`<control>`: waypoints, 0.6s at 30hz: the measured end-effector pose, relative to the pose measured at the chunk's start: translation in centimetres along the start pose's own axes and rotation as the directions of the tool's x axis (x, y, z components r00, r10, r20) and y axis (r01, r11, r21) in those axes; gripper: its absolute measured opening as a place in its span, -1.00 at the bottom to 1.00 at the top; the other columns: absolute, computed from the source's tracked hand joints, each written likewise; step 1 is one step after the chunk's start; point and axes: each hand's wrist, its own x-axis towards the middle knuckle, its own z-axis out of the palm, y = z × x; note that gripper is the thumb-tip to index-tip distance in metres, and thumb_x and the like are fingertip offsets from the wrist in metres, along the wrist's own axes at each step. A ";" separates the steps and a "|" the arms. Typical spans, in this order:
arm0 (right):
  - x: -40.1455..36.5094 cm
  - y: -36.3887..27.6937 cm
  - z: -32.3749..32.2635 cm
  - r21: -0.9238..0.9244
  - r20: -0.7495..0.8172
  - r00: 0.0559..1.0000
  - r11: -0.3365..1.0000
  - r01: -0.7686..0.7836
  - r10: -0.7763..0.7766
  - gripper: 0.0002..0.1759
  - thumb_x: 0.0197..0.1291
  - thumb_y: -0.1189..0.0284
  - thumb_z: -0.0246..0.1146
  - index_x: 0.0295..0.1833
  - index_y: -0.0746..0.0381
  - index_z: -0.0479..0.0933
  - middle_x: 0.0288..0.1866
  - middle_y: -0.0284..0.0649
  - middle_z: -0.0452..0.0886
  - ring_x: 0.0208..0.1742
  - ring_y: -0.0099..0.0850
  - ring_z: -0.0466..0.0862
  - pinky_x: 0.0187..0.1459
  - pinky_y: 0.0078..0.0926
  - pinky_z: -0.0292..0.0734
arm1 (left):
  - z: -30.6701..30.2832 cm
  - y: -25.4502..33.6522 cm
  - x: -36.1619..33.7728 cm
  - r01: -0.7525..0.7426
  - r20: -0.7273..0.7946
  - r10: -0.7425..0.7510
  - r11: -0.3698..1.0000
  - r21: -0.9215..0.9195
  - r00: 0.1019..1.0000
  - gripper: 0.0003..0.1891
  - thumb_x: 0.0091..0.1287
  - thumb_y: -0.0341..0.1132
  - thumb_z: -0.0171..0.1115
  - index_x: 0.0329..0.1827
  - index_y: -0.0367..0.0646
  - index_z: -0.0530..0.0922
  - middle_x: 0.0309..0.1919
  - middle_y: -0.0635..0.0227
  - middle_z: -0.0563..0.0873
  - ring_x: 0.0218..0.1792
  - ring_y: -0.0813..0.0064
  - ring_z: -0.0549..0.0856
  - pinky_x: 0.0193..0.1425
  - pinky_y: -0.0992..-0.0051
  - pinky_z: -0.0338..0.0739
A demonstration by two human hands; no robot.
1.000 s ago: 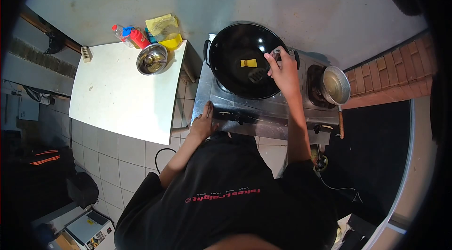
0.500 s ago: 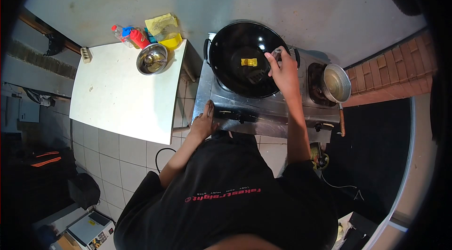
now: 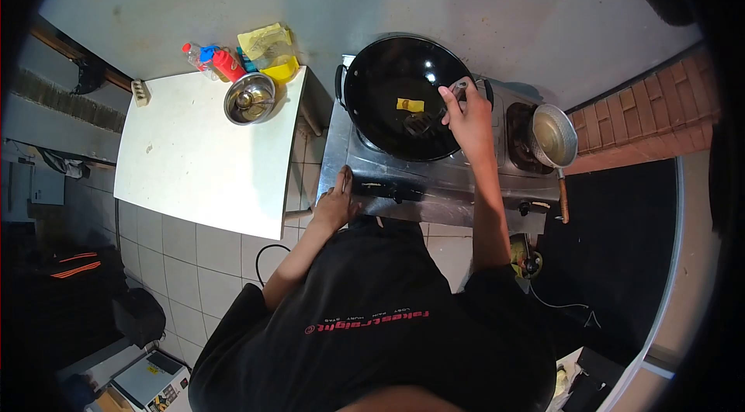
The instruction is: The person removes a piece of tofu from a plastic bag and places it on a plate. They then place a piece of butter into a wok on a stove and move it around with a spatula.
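Note:
My right hand [image 3: 471, 119] is closed around the handle of a slotted spatula [image 3: 417, 125] above the right side of a black two-handled wok [image 3: 374, 82]. The spatula's dark head is low in the wok, just below a small yellow rectangular piece [image 3: 410, 105] with a brownish patch, which lies near the wok's middle. Beneath the wok is a steel gas stove [image 3: 434, 187]. At the stove's front left corner rests my left hand [image 3: 335, 204], fingers stretched out along the metal and holding nothing.
A long-handled saucepan [image 3: 552, 140] with pale liquid stands on the right burner. On the white table [image 3: 206, 167] at left are a steel bowl [image 3: 250, 99] with a ladle inside, a red squeeze bottle [image 3: 227, 64] and a yellow packet [image 3: 268, 47]. A wall runs behind the stove.
The spatula head has shifted slightly left and up in the wok, nearer the yellow piece. My left hand stays on the stove corner.

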 end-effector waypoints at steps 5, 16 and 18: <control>-0.2 -0.2 -0.1 -0.029 -0.004 1.000 1.000 -0.001 0.001 -0.66 0.35 0.31 0.28 -0.26 0.38 0.40 -0.49 -0.15 0.53 -0.62 -0.44 0.59 -0.55 -0.47 0.46 | 0.1 -0.1 0.1 -0.001 0.005 0.001 1.000 -0.001 1.000 -0.09 0.32 -0.05 0.25 0.57 -0.27 -0.07 0.55 0.08 -0.02 0.19 -0.12 0.57 0.24 0.10 0.55; -4.1 -0.5 -2.2 0.080 -0.052 0.998 0.996 0.026 -0.021 -0.80 0.38 0.40 0.22 -0.21 0.32 0.44 -0.43 -0.23 0.56 -0.52 -0.55 0.61 -0.48 -0.57 0.45 | 0.2 -0.2 -0.2 0.007 -0.004 -0.007 1.000 -0.004 1.000 -0.07 0.30 -0.07 0.28 0.58 -0.24 -0.07 0.57 0.15 -0.05 0.23 -0.06 0.56 0.26 0.11 0.54; -5.1 -0.7 -2.4 0.229 -0.074 0.996 0.973 -0.024 0.042 -0.82 0.40 0.40 0.19 -0.16 0.31 0.44 -0.36 -0.26 0.58 -0.45 -0.57 0.61 -0.42 -0.58 0.48 | 0.0 0.0 -0.3 0.013 0.004 -0.013 1.000 -0.004 1.000 -0.08 0.31 -0.07 0.27 0.58 -0.24 -0.06 0.58 0.17 -0.07 0.24 -0.04 0.55 0.27 0.11 0.53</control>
